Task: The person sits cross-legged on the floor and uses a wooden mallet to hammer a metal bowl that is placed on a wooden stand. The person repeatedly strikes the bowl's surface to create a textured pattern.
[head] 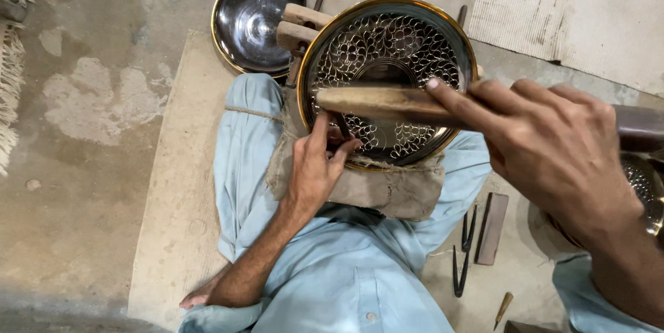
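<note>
Engraving looked under way on the patterned plate, propped on my lap at centre; my left hand pinched a small chisel against it; my right hand gripped the wooden mallet just above; I judged a measured tap came next.

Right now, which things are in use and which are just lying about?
In use: engraved plate, wooden mallet in right hand, chisel in left hand.
Lying about: plain dark plate, flat block, black tongs, small wooden-handled tool.
</note>
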